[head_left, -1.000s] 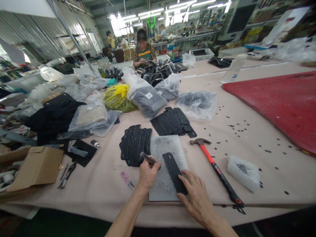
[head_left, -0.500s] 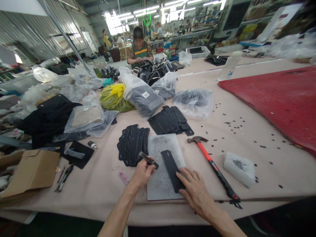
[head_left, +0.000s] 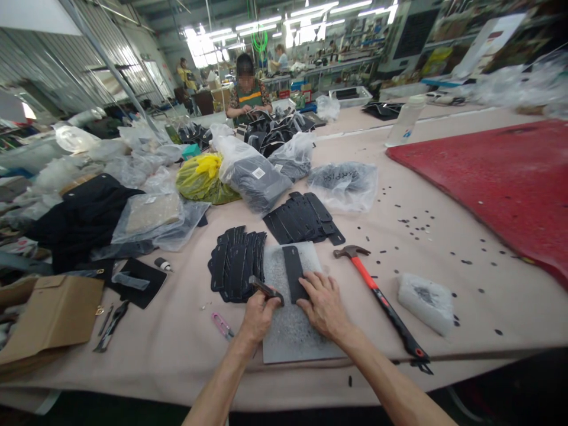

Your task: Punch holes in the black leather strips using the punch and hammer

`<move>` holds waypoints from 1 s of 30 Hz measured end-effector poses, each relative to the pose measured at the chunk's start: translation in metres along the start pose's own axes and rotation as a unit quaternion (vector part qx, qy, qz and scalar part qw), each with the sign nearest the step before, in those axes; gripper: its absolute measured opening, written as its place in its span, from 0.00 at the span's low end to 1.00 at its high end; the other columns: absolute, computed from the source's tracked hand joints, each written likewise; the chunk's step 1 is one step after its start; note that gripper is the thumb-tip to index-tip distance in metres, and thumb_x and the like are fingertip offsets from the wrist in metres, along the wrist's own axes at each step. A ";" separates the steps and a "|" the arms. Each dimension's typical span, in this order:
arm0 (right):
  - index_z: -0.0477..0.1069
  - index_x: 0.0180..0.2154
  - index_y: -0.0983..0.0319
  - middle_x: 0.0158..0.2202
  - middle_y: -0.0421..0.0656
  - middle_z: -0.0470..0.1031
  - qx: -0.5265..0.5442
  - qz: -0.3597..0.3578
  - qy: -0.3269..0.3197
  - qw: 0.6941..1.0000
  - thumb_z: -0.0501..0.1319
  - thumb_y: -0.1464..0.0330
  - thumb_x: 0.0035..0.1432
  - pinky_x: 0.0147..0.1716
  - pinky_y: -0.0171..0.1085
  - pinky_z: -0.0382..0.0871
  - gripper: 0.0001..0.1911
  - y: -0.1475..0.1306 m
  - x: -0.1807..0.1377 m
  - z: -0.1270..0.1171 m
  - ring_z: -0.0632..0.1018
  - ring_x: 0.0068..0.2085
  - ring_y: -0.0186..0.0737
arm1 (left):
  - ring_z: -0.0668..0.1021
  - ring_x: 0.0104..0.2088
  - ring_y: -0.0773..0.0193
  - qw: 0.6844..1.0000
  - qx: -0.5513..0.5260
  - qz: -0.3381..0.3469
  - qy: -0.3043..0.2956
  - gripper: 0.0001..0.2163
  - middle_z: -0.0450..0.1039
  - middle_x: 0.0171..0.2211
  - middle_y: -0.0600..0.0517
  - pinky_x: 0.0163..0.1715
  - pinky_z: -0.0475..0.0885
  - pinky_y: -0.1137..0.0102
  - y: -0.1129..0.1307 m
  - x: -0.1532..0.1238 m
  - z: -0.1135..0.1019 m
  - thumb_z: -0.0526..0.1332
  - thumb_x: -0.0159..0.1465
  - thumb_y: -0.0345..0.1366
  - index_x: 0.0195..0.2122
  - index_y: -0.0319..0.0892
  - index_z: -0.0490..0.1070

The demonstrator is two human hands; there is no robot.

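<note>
My left hand (head_left: 257, 316) is closed around a short dark metal punch (head_left: 266, 290), which is tilted over the left part of a pale, pitted board (head_left: 284, 343). On that board lies a black strip (head_left: 293, 269) with a small slot near its far end. My right hand (head_left: 326, 302) grips the strip's right edge and near end with thumb and fingertips. Just left of the board is a pile of black strips (head_left: 235, 266), and a second stack of black strips (head_left: 302, 219) lies beyond it. A claw hammer (head_left: 377, 290) with a red and black handle rests right of the board.
Pink thread snips (head_left: 222, 325) lie near my left forearm. To the right are a wrapped white block (head_left: 426, 302), scattered black bits and a red sheet (head_left: 497, 171). Plastic bags (head_left: 257, 177) stand beyond the stacks; a cardboard box (head_left: 53, 319) is left. Across the table sits a co-worker (head_left: 248, 97).
My right hand has moved the black strip away from me and slightly left on the board, turning it straighter. My left hand still holds the punch, nearly in place.
</note>
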State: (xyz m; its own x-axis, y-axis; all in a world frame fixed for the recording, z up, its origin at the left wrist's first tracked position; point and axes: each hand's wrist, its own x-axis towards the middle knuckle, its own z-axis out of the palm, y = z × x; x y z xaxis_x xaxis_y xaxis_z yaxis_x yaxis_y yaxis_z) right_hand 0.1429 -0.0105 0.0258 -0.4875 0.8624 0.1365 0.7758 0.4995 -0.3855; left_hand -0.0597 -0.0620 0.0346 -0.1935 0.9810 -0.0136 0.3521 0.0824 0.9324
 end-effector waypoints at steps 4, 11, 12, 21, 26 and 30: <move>0.65 0.56 0.59 0.61 0.47 0.63 0.017 0.011 0.011 1.000 0.60 0.62 0.59 0.59 0.55 0.48 0.24 0.002 0.003 0.002 0.59 0.61 0.54 | 0.78 0.35 0.61 0.999 -0.029 -0.006 0.032 0.07 0.77 0.33 0.51 0.38 0.72 0.69 0.009 0.012 0.011 0.62 0.59 0.36 0.37 0.41 0.75; 0.67 0.55 0.58 0.59 0.48 0.65 0.020 0.020 0.024 0.999 0.62 0.59 0.58 0.58 0.56 0.49 0.25 0.007 0.024 0.003 0.61 0.59 0.55 | 0.79 0.34 0.62 0.999 -0.030 0.006 0.032 0.07 0.78 0.32 0.50 0.37 0.72 0.70 0.014 0.048 0.035 0.61 0.59 0.35 0.36 0.40 0.75; 0.67 0.55 0.58 0.59 0.48 0.65 0.019 0.023 0.027 0.999 0.63 0.59 0.57 0.58 0.56 0.49 0.25 0.007 0.026 0.003 0.61 0.59 0.55 | 0.79 0.34 0.62 0.999 -0.030 0.009 0.034 0.07 0.78 0.32 0.50 0.37 0.72 0.70 0.013 0.052 0.036 0.61 0.59 0.35 0.36 0.40 0.75; 0.63 0.58 0.57 0.63 0.46 0.60 0.070 0.006 -0.005 0.998 0.59 0.66 0.56 0.59 0.53 0.48 0.27 0.023 0.025 0.004 0.56 0.62 0.51 | 0.78 0.42 0.59 0.998 -0.017 0.049 -0.025 0.08 0.78 0.38 0.49 0.46 0.71 0.67 0.010 0.054 0.031 0.58 0.61 0.33 0.38 0.42 0.76; 0.65 0.57 0.58 0.62 0.46 0.62 0.084 0.020 0.013 0.996 0.57 0.68 0.56 0.60 0.54 0.48 0.25 0.025 0.025 0.007 0.57 0.62 0.52 | 0.78 0.42 0.59 0.998 -0.005 0.057 -0.029 0.08 0.78 0.38 0.48 0.46 0.72 0.65 0.014 0.054 0.031 0.58 0.61 0.32 0.38 0.42 0.76; 0.65 0.56 0.58 0.62 0.46 0.61 0.083 0.023 0.012 0.996 0.57 0.67 0.56 0.60 0.54 0.47 0.25 0.023 0.025 0.007 0.57 0.62 0.52 | 0.78 0.41 0.59 0.998 0.010 0.056 -0.022 0.08 0.79 0.38 0.48 0.46 0.71 0.65 0.013 0.054 0.035 0.58 0.61 0.32 0.37 0.42 0.76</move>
State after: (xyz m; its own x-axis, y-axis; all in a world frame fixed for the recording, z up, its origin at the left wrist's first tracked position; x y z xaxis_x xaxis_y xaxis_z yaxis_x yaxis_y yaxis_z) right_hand 0.1461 0.0221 0.0142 -0.4424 0.8865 0.1356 0.7195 0.4411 -0.5364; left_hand -0.0334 -0.0014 0.0329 -0.1110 0.9910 0.0746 0.3868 -0.0260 0.9218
